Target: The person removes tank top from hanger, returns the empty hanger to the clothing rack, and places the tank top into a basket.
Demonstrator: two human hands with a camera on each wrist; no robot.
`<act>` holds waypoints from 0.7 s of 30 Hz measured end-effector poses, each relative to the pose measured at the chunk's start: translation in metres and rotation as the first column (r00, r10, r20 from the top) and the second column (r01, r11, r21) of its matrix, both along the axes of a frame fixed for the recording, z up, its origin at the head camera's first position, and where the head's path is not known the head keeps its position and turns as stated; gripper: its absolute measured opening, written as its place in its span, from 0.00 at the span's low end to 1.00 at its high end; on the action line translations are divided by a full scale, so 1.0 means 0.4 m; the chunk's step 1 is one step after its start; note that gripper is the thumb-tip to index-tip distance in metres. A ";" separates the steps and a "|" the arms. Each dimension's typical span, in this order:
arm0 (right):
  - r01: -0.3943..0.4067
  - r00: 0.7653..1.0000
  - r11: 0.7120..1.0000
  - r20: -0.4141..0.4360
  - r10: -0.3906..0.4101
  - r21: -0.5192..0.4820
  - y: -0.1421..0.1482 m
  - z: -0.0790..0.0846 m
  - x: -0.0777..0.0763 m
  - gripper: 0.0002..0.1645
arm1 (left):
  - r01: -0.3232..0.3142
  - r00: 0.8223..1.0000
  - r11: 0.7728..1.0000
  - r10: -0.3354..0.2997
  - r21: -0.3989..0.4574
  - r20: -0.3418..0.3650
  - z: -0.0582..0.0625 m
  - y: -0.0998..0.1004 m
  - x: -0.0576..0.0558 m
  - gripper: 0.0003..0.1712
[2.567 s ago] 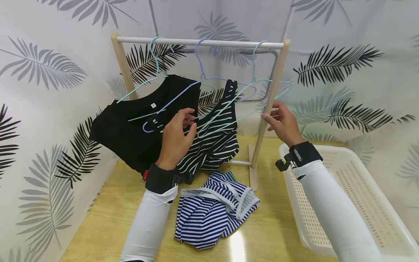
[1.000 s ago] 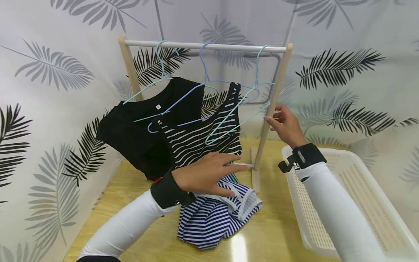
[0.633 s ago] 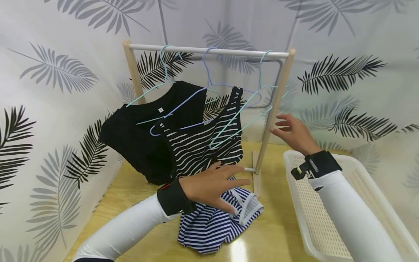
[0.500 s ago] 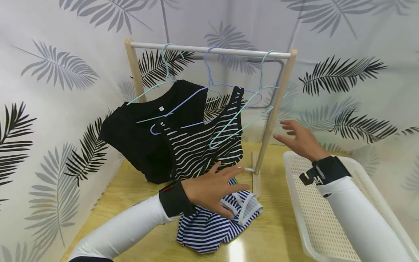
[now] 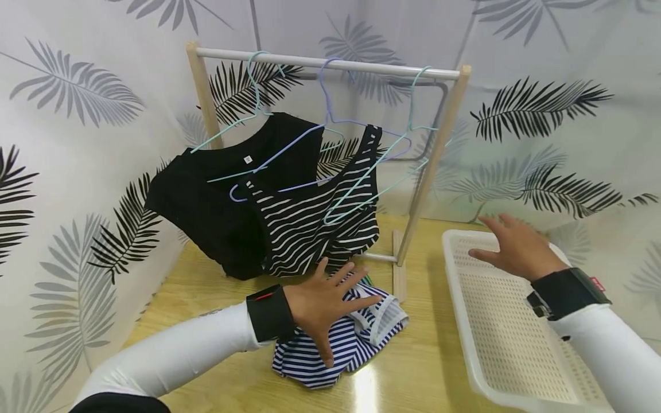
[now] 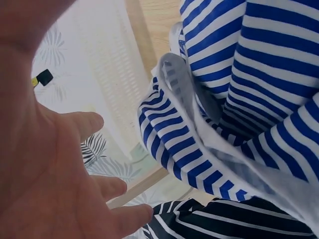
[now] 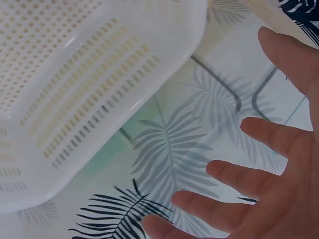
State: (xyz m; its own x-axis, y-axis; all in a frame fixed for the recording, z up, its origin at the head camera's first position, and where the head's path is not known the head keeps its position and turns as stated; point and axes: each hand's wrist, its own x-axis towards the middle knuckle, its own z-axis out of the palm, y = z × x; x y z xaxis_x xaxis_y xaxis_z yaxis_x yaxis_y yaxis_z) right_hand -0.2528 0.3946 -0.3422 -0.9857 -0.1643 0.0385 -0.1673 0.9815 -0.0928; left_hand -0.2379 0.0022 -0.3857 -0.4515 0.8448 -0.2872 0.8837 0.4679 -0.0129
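Observation:
My left hand (image 5: 322, 304), fingers spread, hovers over a crumpled blue-and-white striped shirt (image 5: 343, 350) on the table; the left wrist view shows the palm beside the striped cloth. Over the white basket (image 5: 459, 310) is my right hand (image 5: 516, 246), its fingers apart and nothing in them. On the rack's rail (image 5: 382, 67) hang a black shirt (image 5: 206, 201) on a mint hanger (image 5: 256, 97) and a black-and-white striped tank top (image 5: 315, 229) on a blue hanger (image 5: 326, 103). A bare mint hanger (image 5: 411, 109) hangs at the right.
The rack's right wooden post (image 5: 431, 166) stands between the hanging clothes and the basket. Wooden tabletop (image 5: 408, 367) shows around the crumpled shirt. Leaf-patterned sheeting (image 5: 542, 115) encloses the back and sides.
My right hand has left the rack's post and moved right, over the basket. The left hand has come down from the hanging tank top to the crumpled shirt, fingers spreading wider.

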 end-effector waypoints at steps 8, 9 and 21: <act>0.090 0.989 0.996 0.116 -0.089 -0.001 0.080 -0.031 0.048 0.58 | -0.019 0.999 0.999 0.021 -0.040 0.036 -0.032 -0.007 0.011 0.78; 0.101 0.986 0.995 0.131 -0.100 0.000 0.097 -0.035 0.054 0.59 | -0.018 0.999 0.999 0.019 -0.039 0.048 -0.038 -0.007 0.011 0.77; 0.284 0.910 0.958 0.304 -0.280 0.032 0.305 -0.093 0.121 0.62 | -0.035 0.994 0.998 0.040 -0.050 0.106 -0.120 -0.003 0.004 0.80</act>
State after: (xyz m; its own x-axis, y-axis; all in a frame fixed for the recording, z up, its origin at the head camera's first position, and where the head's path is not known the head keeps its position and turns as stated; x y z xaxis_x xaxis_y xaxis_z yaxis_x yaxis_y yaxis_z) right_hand -0.2045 0.5165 -0.3795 -0.9557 0.1208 -0.2686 0.1545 0.9821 -0.1081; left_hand -0.2364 0.0012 -0.4339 -0.4475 0.8118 -0.3752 0.8629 0.5021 0.0572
